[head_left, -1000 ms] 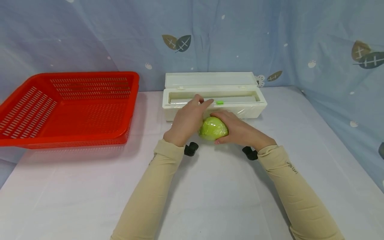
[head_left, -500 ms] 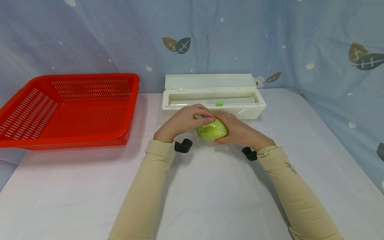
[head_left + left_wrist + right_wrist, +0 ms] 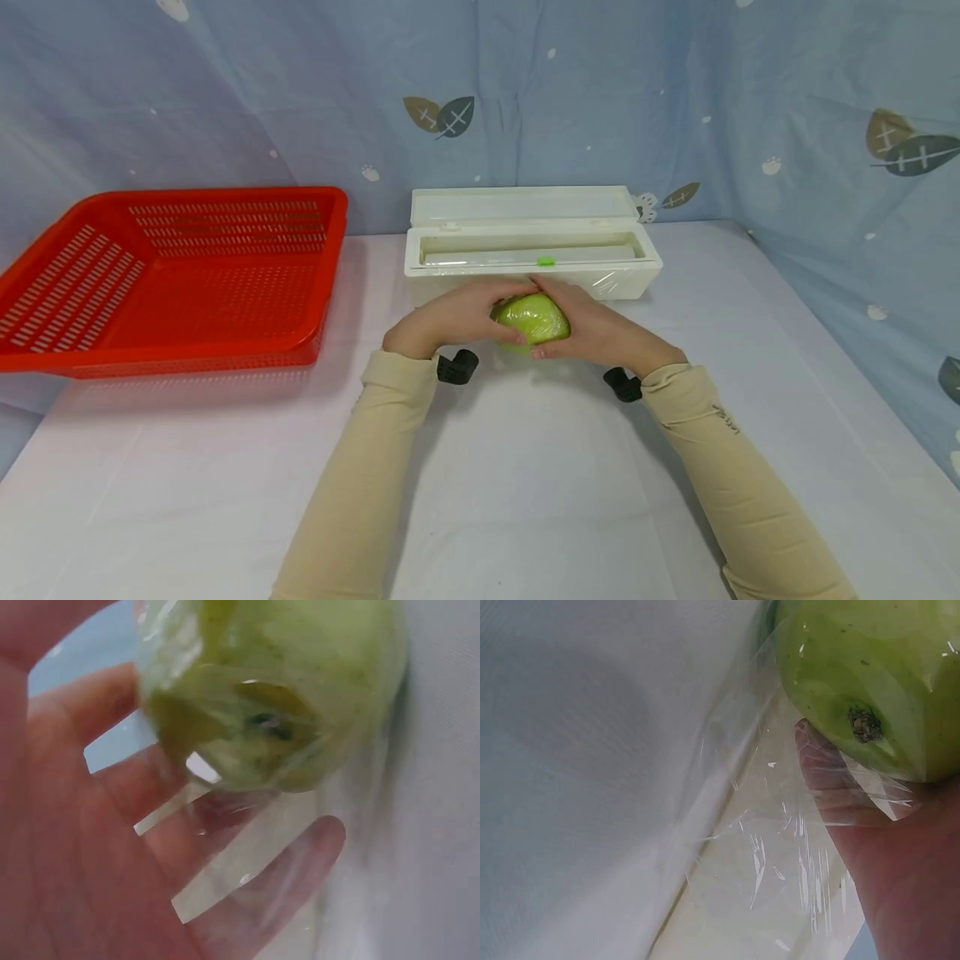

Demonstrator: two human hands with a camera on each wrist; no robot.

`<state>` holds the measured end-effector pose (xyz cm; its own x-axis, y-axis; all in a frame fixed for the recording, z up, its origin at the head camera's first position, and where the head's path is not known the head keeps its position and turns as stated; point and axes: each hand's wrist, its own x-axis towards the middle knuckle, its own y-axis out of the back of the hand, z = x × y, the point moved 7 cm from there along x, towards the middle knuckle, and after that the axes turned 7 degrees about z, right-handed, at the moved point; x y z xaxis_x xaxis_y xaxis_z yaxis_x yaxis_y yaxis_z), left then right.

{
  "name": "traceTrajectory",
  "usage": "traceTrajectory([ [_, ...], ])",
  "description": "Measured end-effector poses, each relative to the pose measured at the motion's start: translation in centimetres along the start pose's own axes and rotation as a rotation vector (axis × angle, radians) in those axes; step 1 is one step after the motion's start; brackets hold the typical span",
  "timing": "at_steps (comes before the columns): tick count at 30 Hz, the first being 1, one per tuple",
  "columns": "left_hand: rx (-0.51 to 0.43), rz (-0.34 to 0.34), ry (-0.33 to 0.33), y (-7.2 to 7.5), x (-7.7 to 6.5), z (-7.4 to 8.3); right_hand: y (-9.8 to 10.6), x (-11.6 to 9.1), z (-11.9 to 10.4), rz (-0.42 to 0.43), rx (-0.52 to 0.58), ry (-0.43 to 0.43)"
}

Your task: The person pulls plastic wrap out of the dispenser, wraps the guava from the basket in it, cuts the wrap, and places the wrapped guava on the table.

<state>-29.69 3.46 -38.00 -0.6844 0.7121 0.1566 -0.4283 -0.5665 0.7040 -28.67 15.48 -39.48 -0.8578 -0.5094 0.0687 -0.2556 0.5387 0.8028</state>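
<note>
A pale green guava (image 3: 534,318), covered in shiny clear cling film (image 3: 761,859), is between my two hands in front of a long white box. My left hand (image 3: 459,318) holds its left side, thumb in front and fingers behind. On the other side my right hand (image 3: 596,327) grips it, thumb low at the front. Loose film spreads across my left fingers (image 3: 262,900) in the left wrist view. The right wrist view shows a brown, scab-like spot on one end of the fruit, and wrinkled film hanging from it toward the box.
The white cling film dispenser box (image 3: 626,285) stands at the back with its lid (image 3: 525,206) raised; a green slider (image 3: 546,262) sits on its front rim. At the left is a red slotted basket (image 3: 172,358). A white cloth (image 3: 525,475) covers the table.
My left hand has come down from the box's front rim to the guava, and its thumb has moved to the front of the fruit. My right hand stays on the guava.
</note>
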Motion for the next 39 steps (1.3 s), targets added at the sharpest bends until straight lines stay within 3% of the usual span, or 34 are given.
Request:
traceTrajectory([
  [4,-0.026,-0.012,-0.019,-0.4,0.2,0.2,0.1,0.1,0.0,0.011,0.006,0.012],
  [22,0.068,-0.037,0.057,-0.7,0.2,-0.1,1.9,-0.6,-0.3,0.029,0.053,0.015],
  [26,0.058,-0.03,0.068,-0.6,0.2,-0.2,2.9,-0.6,-0.1,0.122,0.048,0.016],
  [35,0.147,-0.037,0.122,-1.0,0.2,-0.5,4.4,-1.0,0.0,0.412,-0.022,0.008],
  [39,0.165,-0.039,0.134,-0.8,0.1,-0.3,4.8,-0.6,-0.1,0.477,-0.06,-0.011],
])
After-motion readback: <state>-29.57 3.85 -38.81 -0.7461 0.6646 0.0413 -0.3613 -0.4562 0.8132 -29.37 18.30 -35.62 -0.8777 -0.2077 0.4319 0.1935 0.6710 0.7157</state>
